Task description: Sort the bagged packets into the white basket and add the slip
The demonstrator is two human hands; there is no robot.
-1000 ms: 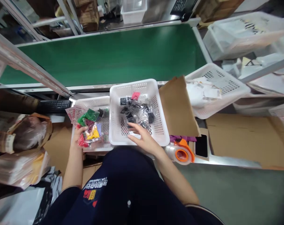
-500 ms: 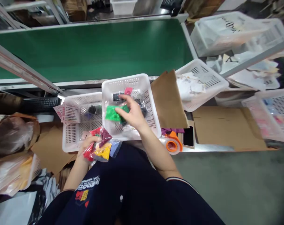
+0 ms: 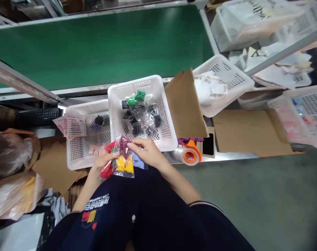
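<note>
Hands close together at lower center of the frame, a worker's left hand (image 3: pixel 104 161) grips red packets (image 3: pixel 106 170) and a yellow packet (image 3: pixel 125 164) while the right hand (image 3: pixel 149 151) pinches a maroon packet (image 3: pixel 124 146) near a blue one. Green packets (image 3: pixel 132 101), under the right hand half a second earlier, now lie free among dark packets (image 3: pixel 137 120) in the middle basket (image 3: pixel 133 81), separated from the handful. At left, printed cards (image 3: pixel 76 126) rest on another basket (image 3: pixel 72 150); a green belt (image 3: pixel 108 45) spans the top.
</note>
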